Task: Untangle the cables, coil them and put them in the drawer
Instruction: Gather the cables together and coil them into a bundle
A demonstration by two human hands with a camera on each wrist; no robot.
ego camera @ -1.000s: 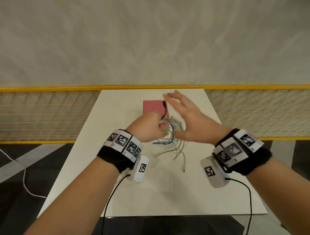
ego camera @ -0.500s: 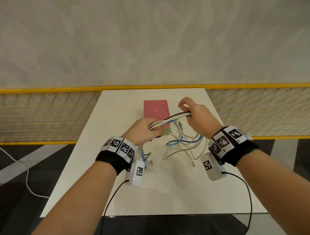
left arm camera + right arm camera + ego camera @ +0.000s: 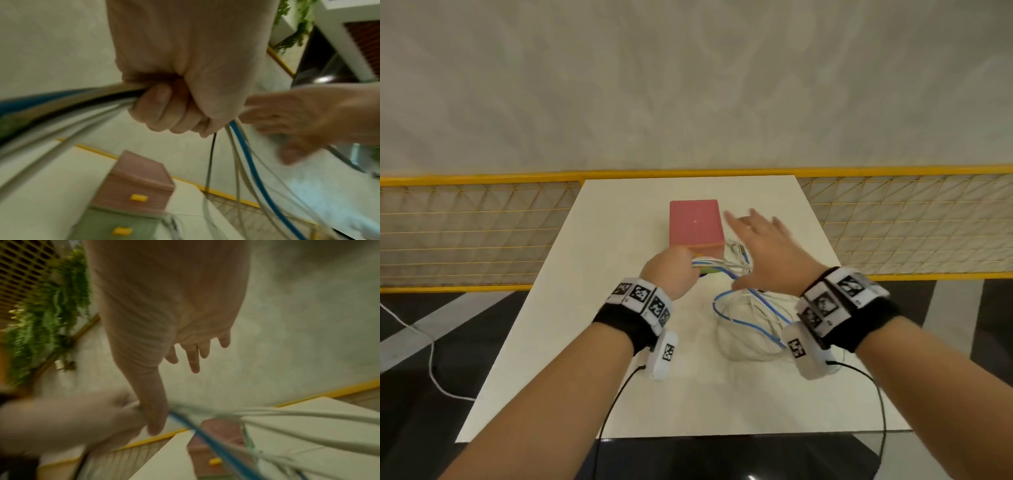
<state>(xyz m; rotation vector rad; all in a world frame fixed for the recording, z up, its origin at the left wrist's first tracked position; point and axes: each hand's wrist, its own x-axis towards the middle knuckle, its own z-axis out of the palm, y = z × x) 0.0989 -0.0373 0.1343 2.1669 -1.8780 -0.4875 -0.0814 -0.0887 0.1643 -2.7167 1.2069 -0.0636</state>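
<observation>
1. Left hand [image 3: 671, 270]: fingers curled tight around a bundle of cables [image 3: 86, 99] – white, blue and black strands together, held above the white table [image 3: 619, 342]. Risk: with several strands clamped in one fist, any pull from the other side is likely to tighten crossings rather than free them.

2. Drawer unit [image 3: 695, 222]: a small pink-topped box with yellow-handled drawers [image 3: 138, 198], standing on the table just behind the left hand. Both drawers seen from the left wrist view appear closed. Risk: the unit looks light; a taut cable dragged across it could shift or tip it.

3. Loose cable loops [image 3: 750, 325]: blue and white lengths lie uncoiled on the table between the wrists, running up to the held bundle. Risk: trailing ends could snag on the wrist-camera leads or slide off the table edge.

4. Right hand [image 3: 763, 253]: fingers spread and straight, holding nothing, hovering over the strands beside the drawer unit; the thumb sits close to the bundle. Risk: a blind grab into the mass may catch more than one strand, and the picture is blurred, so contact cannot be confirmed.
</observation>
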